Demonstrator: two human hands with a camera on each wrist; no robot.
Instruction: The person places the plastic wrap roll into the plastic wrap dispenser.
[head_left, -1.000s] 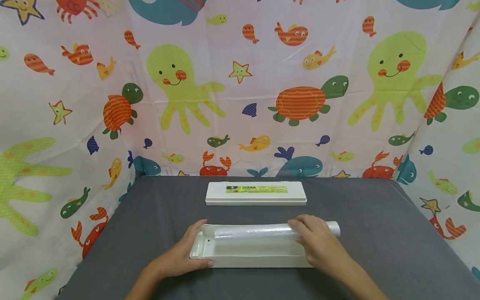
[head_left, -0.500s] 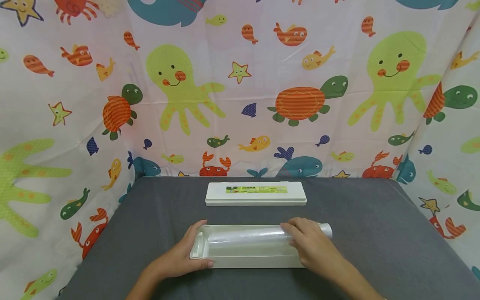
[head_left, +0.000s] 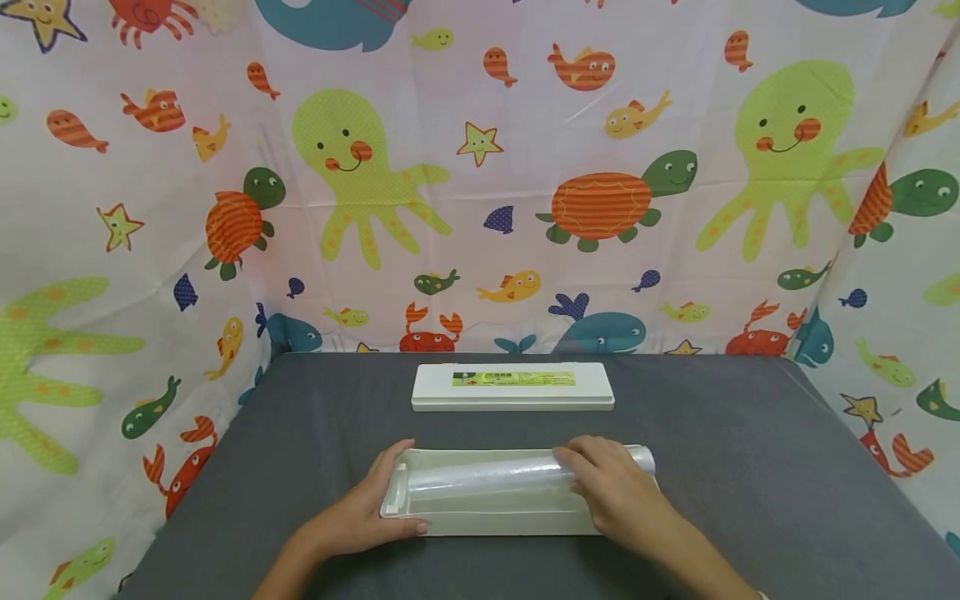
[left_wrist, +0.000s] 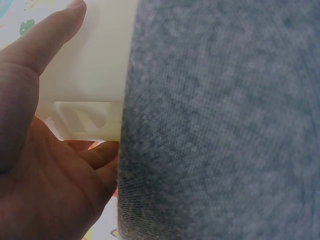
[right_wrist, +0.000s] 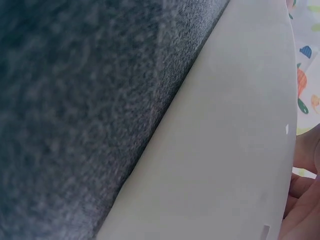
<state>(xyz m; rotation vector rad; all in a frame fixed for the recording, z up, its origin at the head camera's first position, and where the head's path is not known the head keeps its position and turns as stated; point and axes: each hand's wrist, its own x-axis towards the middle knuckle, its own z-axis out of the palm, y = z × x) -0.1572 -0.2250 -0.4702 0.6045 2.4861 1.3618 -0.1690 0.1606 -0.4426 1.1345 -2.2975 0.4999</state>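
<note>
A long white plastic wrap box (head_left: 510,524) lies open-topped across the grey cloth. My left hand (head_left: 367,510) grips its left end, with the thumb along the front wall and fingers behind the far corner. In the left wrist view that hand (left_wrist: 55,185) spans the end of the box (left_wrist: 90,55). My right hand (head_left: 611,485) holds a roll of cling film (head_left: 487,477) from above, near the roll's right end. The roll's left end sits inside the box; its right end angles up past the far rim. In the right wrist view, the box's front wall (right_wrist: 215,135) hides much of my right hand (right_wrist: 305,210).
Behind the box lies a white lid (head_left: 513,402) with a green-yellow label. Grey cloth (head_left: 750,467) covers the table. A curtain (head_left: 480,208) printed with sea animals hangs along the back and both sides.
My right hand has moved left with the cling film roll, bringing the roll's left end up to the box's left end. The left hand has kept its grip on the box.
</note>
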